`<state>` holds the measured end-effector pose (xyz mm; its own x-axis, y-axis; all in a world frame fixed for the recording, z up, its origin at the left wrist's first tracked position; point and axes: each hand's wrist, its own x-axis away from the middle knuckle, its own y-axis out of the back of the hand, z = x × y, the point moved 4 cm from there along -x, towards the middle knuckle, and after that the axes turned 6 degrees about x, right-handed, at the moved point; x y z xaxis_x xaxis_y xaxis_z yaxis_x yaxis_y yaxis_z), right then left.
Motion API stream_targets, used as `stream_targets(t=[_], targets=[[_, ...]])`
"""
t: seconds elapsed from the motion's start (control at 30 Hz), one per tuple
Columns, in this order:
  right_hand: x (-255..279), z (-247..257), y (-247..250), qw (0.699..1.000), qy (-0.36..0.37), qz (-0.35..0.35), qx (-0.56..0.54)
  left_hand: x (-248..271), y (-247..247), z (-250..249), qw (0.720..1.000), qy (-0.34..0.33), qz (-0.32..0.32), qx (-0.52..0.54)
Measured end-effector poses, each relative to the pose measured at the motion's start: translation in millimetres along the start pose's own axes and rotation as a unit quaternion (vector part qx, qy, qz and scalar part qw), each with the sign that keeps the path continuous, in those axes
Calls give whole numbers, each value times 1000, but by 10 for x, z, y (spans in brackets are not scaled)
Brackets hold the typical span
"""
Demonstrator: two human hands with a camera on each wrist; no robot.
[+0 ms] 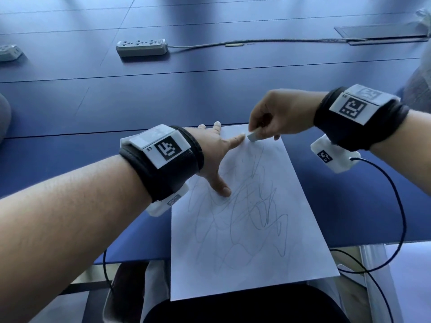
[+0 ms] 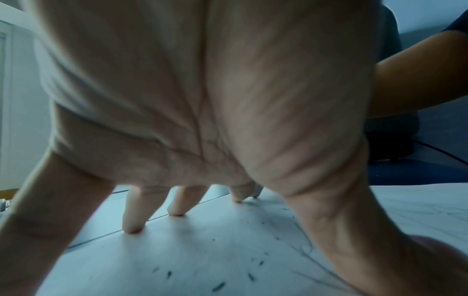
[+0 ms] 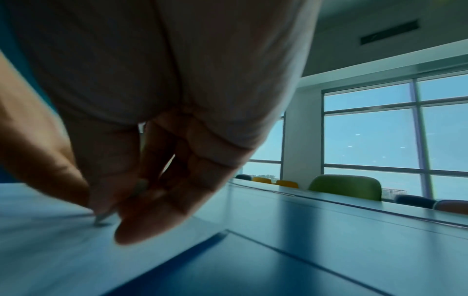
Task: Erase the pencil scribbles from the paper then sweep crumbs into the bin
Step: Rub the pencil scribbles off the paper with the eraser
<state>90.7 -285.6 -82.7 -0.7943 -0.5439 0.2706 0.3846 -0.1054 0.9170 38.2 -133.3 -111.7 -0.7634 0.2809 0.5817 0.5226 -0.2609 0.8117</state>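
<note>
A white sheet of paper (image 1: 245, 252) lies on the blue table, its near end hanging over the edge. Grey pencil scribbles (image 1: 245, 213) cover its middle. My left hand (image 1: 217, 155) lies spread flat on the sheet's far left part, fingertips (image 2: 131, 228) and thumb pressing it down. My right hand (image 1: 275, 117) pinches a small white eraser (image 1: 253, 136) and holds its tip on the paper's far edge, close to my left index finger. In the right wrist view the eraser's tip (image 3: 101, 217) touches the paper (image 3: 45, 250). Dark eraser crumbs (image 2: 217, 286) lie on the paper (image 2: 192, 250) under my left palm.
A grey power strip (image 1: 142, 47) with its cable lies farther back on the blue table (image 1: 93, 108), and another (image 1: 9, 52) sits at the far left. A cable hatch (image 1: 382, 33) is at the back right. Black wrist-camera cables (image 1: 401, 220) hang past the near edge. Chairs (image 3: 344, 186) line the far side.
</note>
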Motion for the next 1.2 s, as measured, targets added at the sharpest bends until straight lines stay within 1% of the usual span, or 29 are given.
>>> stream_targets(t=[0.07,0.17,0.2,0.23,0.33,0.37,0.4,0.5,0.53,0.63,0.67,0.7,0.77,0.8,0.83,0.93,0.97,1.0,1.1,1.13,1.2], targets=[[43,39,-45,1000,16,-2,19,-11,12,-14,1000,1,7,-7],[119,147,-130,997,35,59,36,-16,40,-35,1000,8,16,-26],[112,144,-126,996,36,69,38,-19,45,-39,999,11,18,-32],[85,119,-100,997,34,58,46,-19,49,-42,999,13,20,-37],[9,13,14,998,14,-20,65,-5,51,-55,999,8,21,-38],[14,22,10,997,18,-25,65,1,49,-59,999,3,20,-37],[32,61,-27,997,30,-13,65,6,50,-61,999,-3,18,-35],[114,182,-155,995,62,58,59,1,42,-49,999,-10,21,-26],[109,171,-139,995,58,59,60,-5,42,-44,999,-11,22,-24],[35,42,-22,998,21,-10,62,-8,49,-42,999,-12,26,-19],[29,33,-20,998,20,-22,58,-8,48,-43,999,-12,27,-18],[39,55,-48,998,29,-16,53,-9,47,-39,999,-11,27,-17],[103,137,-134,997,52,36,43,-18,44,-34,999,-11,30,-20],[133,148,-147,996,51,60,34,-21,41,-32,999,-11,32,-21],[135,118,-120,997,41,63,29,-22,43,-35,999,-11,33,-21],[75,-37,8,1000,2,-5,22,-15,62,-56,999,-18,30,-25],[68,-47,9,1000,0,-12,17,-10,69,-64,999,-23,29,-29],[77,-22,-20,1000,6,-4,12,-4,75,-75,999,-29,28,-35],[139,69,-115,998,18,64,13,-13,96,-115,997,-49,23,-58],[131,47,-88,998,9,58,14,-15,98,-126,996,-51,22,-64],[95,-48,10,1000,-16,12,14,-24,105,-144,996,-53,18,-68]])
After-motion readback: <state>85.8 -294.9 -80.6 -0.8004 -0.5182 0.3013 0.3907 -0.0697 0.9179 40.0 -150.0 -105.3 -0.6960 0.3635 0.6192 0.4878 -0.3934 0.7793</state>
